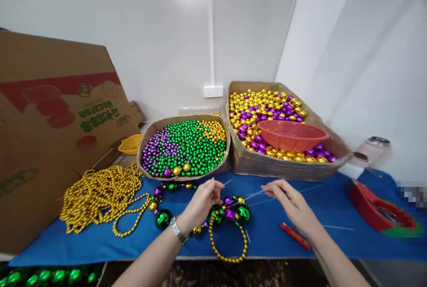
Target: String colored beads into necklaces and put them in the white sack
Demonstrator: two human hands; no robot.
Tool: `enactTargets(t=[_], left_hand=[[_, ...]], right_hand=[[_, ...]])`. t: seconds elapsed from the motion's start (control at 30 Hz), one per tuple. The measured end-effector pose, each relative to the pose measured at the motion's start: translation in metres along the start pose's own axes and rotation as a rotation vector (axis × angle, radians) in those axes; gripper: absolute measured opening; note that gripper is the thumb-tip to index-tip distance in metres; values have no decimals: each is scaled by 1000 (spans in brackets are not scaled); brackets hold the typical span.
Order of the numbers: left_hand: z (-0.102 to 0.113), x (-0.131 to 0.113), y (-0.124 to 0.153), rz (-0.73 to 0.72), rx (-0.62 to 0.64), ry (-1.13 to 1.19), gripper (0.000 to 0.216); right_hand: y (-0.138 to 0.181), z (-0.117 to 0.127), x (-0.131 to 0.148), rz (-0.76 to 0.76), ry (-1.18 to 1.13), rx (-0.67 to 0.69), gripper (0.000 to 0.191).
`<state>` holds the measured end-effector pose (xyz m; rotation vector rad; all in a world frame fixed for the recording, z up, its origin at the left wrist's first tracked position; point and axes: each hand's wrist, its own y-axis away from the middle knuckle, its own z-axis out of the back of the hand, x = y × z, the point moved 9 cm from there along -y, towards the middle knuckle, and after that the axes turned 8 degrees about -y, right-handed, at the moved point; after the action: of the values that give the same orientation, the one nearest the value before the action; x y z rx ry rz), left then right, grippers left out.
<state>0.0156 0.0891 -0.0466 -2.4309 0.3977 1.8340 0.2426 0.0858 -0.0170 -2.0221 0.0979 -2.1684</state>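
Observation:
My right hand [287, 196] pinches a thin clear string [250, 195], which stretches left toward a bead necklace [163, 219] of green, purple and gold balls lying on the blue cloth. My left hand [210, 194] is closed in a pinch above the necklace; a short bit of string pokes out by its fingertips. Between and just below the hands sits a cluster of purple, gold and large green balls [242, 212]. From it a loop of small gold beads [228, 260] hangs toward the table's front edge. My left wrist and hand cover part of the necklace.
A box of small beads [190, 144] and a larger box of gold and purple balls [240, 164] stand behind; a red basket [293, 135] rests in the larger one. Gold bead strands [100, 198] lie left. A red cutter [295, 235] and red tape dispenser [370, 209] lie right.

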Motion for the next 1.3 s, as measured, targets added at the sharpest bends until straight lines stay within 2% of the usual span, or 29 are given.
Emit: enactTargets(t=[0.1,0.17,0.27,0.4,0.5,0.67,0.83,1.0,1.13,1.3], left_hand=[[-17,-4,-5,13,100,-226,30],[-28,-3,-5,10,189,-376,28],[-38,1,-3,-6,295,-558,28],[-28,0,-3,-27,202,-565,33],[-18,-1,-5,-22,128,-432,31],[-14,-2,-4,-16,126,-300,26],[-10,0,-3,8,105,-294,26],[-11,-5,-2,-37,90,-368,27],[-16,-8,1,-60,105,-442,31],[-16,-7,5,-63,139,-464,32]], right_hand=[[-15,-18,39,219,312,70,26],[-28,-39,56,346,385,117,24],[-55,-64,60,396,400,140,23],[-68,-76,46,353,398,86,21],[-45,-82,31,298,350,126,23],[-3,-100,1,138,238,254,20],[10,-109,-26,-6,123,257,34],[20,-129,-49,-136,-40,248,45],[15,-136,-48,-89,11,195,33],[7,-122,-34,-13,63,84,27]])
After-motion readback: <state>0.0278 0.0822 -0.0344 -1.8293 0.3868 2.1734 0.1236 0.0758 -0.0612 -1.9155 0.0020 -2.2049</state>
